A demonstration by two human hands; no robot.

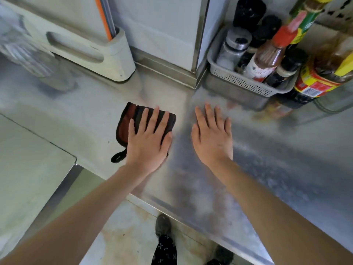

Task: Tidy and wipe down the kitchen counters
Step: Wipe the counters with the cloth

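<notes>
The cloth (pixel 127 122), dark with a reddish-brown band and a small loop at its near corner, lies flat on the steel counter (pixel 267 159) under the left hand (pixel 149 138). That hand presses down on it with straight, slightly spread fingers, covering its right half; its left half and the loop show beside the thumb. The right hand (pixel 212 134) lies just to the right of the left one, not touching it, palm down on the bare metal with its fingers straight and holding nothing.

Beyond the right hand's fingertips and off to its right stands a grey perforated basket (pixel 244 84) in the counter's corner, packed with upright bottles, among them a brown sauce bottle (pixel 265 60) with a red cap. A large bottle with a yellow and red label (pixel 321 81) stands just right of the basket. Beyond the left hand, against the wall, sits a white holder (pixel 114 56). Below both forearms, past the counter's near edge, a shoe (pixel 162 224) stands on the floor.
</notes>
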